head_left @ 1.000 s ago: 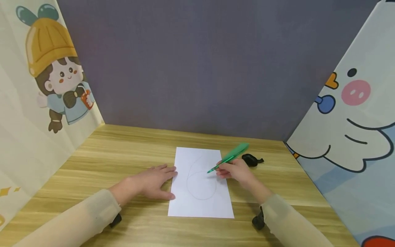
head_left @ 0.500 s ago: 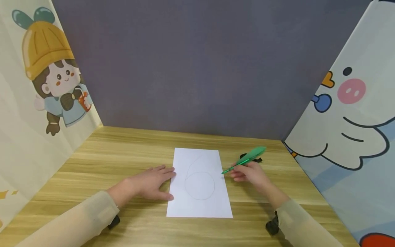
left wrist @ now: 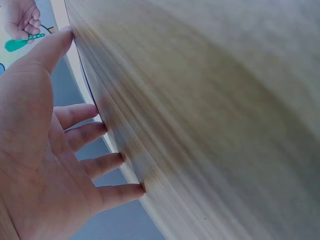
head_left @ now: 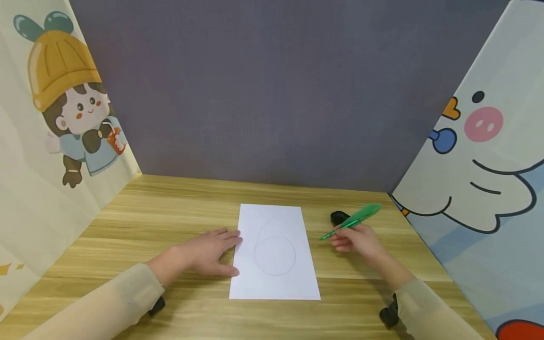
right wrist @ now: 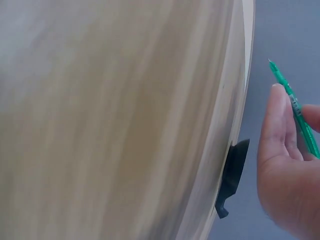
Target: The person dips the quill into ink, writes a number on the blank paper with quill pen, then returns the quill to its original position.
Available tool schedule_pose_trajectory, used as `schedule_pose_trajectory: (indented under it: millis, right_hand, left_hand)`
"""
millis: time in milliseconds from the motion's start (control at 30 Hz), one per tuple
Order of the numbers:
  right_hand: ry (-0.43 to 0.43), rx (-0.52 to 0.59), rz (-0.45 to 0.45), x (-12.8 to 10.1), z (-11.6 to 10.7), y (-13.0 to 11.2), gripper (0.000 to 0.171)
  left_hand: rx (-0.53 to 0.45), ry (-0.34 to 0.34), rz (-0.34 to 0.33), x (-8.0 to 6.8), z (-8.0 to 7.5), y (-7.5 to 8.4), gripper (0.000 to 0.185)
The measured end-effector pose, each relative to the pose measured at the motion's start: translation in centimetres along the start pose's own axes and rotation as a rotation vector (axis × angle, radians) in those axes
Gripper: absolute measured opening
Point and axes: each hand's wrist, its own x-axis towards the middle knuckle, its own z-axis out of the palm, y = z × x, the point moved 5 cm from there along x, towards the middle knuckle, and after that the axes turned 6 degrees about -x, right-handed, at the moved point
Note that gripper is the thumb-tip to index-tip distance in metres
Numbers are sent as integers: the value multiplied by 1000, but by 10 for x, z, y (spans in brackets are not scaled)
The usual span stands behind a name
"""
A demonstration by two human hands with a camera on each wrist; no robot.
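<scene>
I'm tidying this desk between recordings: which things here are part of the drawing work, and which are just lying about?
In use:
- green pen, held in the right hand
- white sheet with a pencilled loop, left hand resting flat at its edge

Lying about:
- small black object on the wooden table, behind the pen
</scene>
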Motion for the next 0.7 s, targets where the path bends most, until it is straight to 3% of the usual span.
schedule_pose_trajectory:
  millis: [400, 700]
  right_hand:
    - [12, 16, 24, -3, -19, 6, 43]
    - [15, -32, -42, -4, -33, 7, 42]
  left_hand:
    - [-6, -9, 2, -1, 0, 0, 95]
    - [-2, -6, 0, 0, 1, 0, 95]
